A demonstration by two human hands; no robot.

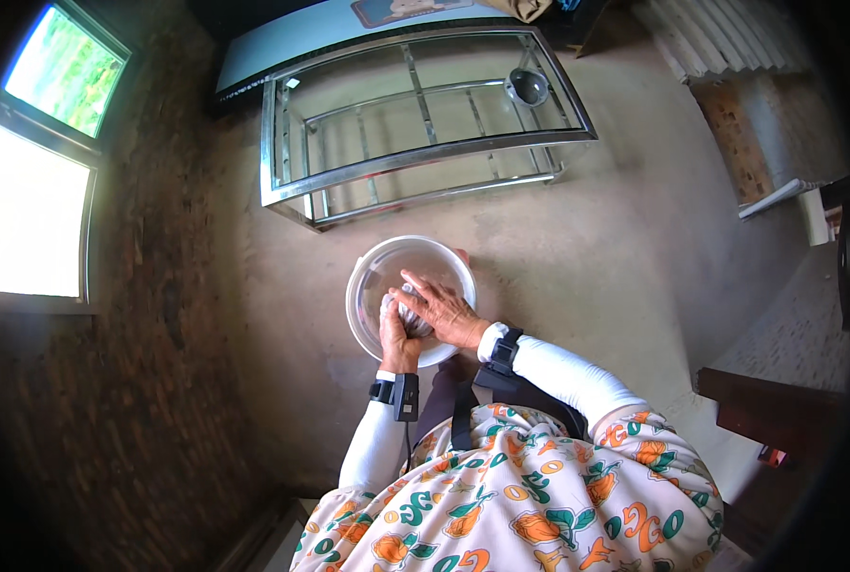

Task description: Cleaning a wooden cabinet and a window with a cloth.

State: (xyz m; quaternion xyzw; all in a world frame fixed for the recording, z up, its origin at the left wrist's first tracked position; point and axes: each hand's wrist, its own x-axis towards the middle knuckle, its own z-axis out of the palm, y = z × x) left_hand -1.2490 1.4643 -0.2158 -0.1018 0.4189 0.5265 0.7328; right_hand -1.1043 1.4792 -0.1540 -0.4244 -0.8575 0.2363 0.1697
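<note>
A round white bucket (354, 303) stands on the floor just in front of me, with what looks like cloudy water inside. Both my hands are over it, around a crumpled white and grey bundle (413, 318) that looks like wet cloth. My left hand (398, 345) grips the bundle from the near left side, its thumb and fingers closed round it. From the right, my right hand (449, 315) lies over the top of the bundle, fingers bent across it and pressing. The palms and part of the bundle are hidden.
Beyond the bucket stands a metal frame rack (425, 157), with a grey bowl (530, 88) at its right end. Behind it is a light blue tabletop (301, 36). A brick wall (172, 315) with a window runs along the left. Dark wooden furniture (768, 410) stands at right.
</note>
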